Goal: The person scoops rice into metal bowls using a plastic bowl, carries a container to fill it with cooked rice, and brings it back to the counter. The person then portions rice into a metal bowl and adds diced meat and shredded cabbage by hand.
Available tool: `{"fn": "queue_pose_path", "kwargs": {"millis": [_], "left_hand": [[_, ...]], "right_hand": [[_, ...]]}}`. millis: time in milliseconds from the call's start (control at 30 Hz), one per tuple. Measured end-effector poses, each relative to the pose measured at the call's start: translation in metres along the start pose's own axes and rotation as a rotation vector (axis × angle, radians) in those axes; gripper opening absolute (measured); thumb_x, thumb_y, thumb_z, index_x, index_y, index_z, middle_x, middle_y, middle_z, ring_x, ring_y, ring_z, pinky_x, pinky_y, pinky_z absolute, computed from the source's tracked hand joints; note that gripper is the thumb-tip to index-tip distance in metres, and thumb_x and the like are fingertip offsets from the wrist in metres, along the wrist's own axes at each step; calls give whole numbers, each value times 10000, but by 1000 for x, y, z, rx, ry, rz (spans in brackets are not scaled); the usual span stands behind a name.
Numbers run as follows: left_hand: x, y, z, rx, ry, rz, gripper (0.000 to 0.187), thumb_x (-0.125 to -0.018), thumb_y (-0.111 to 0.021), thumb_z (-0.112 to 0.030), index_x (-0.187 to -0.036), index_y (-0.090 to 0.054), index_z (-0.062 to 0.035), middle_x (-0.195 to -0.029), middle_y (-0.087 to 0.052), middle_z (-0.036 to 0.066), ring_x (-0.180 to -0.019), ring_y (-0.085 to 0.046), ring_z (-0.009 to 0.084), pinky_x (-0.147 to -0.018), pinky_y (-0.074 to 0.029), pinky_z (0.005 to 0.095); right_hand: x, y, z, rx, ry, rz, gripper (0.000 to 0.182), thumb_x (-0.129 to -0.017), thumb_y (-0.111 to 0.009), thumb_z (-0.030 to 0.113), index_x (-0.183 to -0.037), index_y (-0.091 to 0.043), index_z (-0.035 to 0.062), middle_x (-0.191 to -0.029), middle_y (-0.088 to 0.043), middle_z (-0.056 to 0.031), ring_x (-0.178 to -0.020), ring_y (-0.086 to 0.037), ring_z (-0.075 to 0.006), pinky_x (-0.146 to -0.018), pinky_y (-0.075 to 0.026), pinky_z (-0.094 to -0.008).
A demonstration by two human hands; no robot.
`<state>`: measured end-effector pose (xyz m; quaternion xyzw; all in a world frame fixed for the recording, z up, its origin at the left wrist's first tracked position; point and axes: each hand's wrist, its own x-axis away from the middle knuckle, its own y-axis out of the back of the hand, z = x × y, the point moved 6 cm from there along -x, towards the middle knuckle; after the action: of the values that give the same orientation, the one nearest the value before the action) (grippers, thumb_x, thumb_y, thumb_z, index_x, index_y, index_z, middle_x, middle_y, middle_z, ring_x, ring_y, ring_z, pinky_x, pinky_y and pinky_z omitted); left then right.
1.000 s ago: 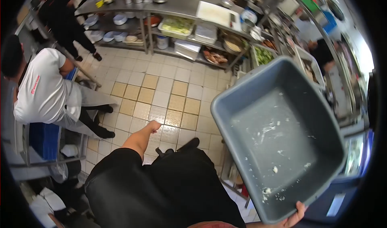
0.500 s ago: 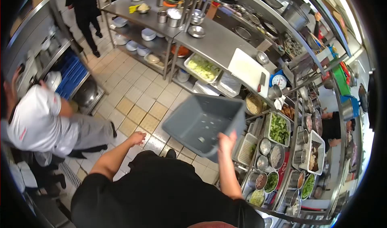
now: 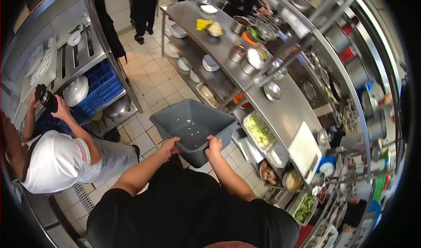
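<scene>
A grey plastic tub [image 3: 193,129] is held out before my body, with small white scraps on its inner floor. Its near rim is in my left hand [image 3: 170,147], at the left part of that side. My right hand [image 3: 213,146] grips the same rim a little further right, fingers bent over the edge. The tub hangs above the tiled floor, tilted so that its inside shows.
At left a person in white [image 3: 61,160] holds a black object [image 3: 45,98] beside a rack with a blue crate [image 3: 103,88]. A steel counter [image 3: 219,41] runs along the right, with a white cutting board [image 3: 305,149]. Another person in black stands at the back.
My left hand was free and now grips the rim. The tub has moved left and turned. My view has swung right to left, and the person in white now holds a black object.
</scene>
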<state>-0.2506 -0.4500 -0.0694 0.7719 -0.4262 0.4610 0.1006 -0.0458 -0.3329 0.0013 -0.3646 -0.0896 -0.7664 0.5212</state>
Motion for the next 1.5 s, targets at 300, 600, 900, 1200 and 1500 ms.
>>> {"fn": "queue_pose_path", "kwargs": {"millis": [300, 600, 900, 1200, 1500], "left_hand": [[-134, 48, -220, 160, -80, -225, 235, -679, -697, -73, -894, -637, 3, -904, -640, 155, -812, -631, 325, -700, -528, 462], [-254, 108, -449, -563, -137, -590, 373, -616, -736, -217, -890, -684, 31, -949, -659, 194, -874, -648, 336, -806, -530, 379], [-275, 130, -685, -891, -201, -751, 383, -608, -733, -309, -885, -714, -45, -1149, -607, 211, -1086, -579, 358, -902, -496, 412], [-373, 182, -777, -906, -315, -759, 436, -667, -678, -295, -1018, -698, -37, -1339, -474, 232, -1132, -541, 418, -991, -442, 427], [-439, 212, -819, -875, -204, -711, 413, -649, -668, -294, -947, -697, -10, -1157, -589, 272, -1052, -591, 418, -911, -494, 442]], "right_hand": [[-96, -190, -49, 122, -430, 440, 286, -799, -639, 202, -1053, -561, 96, -1197, -521, -108, -1042, -526, -357, -951, -402, -523], [-220, -366, -66, 316, -935, 471, 495, -828, -652, 301, -1091, -477, -79, -1094, -504, -211, -1063, -518, -398, -935, -445, -512], [-266, -587, -141, 638, -1206, 500, 569, -853, -661, 265, -1194, -371, -85, -1061, -487, -259, -927, -569, -339, -823, -532, -421], [-318, -740, -169, 1081, -1035, 491, 321, -850, -583, 236, -1103, -468, 76, -911, -512, -154, -658, -570, -225, -621, -544, -360], [-356, -786, -164, 1303, -1085, 692, 324, -909, -518, 379, -1111, -544, 127, -961, -630, -113, -752, -628, -232, -641, -548, -374]]}}
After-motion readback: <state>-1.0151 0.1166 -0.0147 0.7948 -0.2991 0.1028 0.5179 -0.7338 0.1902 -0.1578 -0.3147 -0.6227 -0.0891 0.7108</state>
